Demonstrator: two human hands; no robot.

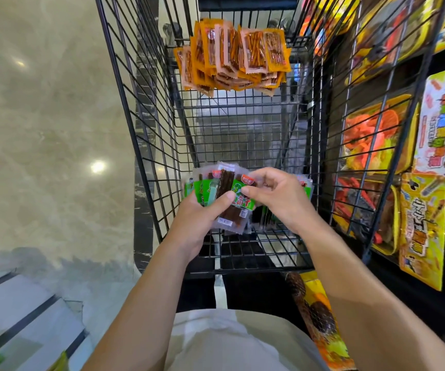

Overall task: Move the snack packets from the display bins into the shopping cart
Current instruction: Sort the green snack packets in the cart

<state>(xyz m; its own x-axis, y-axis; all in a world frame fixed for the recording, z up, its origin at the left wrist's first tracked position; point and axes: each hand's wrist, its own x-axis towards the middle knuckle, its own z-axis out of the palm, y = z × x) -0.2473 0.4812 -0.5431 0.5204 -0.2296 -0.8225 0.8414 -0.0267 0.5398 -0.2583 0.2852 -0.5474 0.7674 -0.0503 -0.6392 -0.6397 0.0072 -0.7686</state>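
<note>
My left hand (198,219) grips a fanned bundle of green-labelled snack packets (217,192) with dark strips inside, held over the near end of the black wire shopping cart (146,145). My right hand (277,198) pinches the front packet of that bundle between thumb and fingers. More green packets show behind my right hand, low in the cart. At the cart's far end a heap of orange snack packets (233,57) lies piled.
Right of the cart, black shelving holds large yellow and orange snack bags (371,140) and a white-and-yellow bag (443,124). A polished marble floor (42,129) lies to the left. A netted packet (320,317) sits low on the right.
</note>
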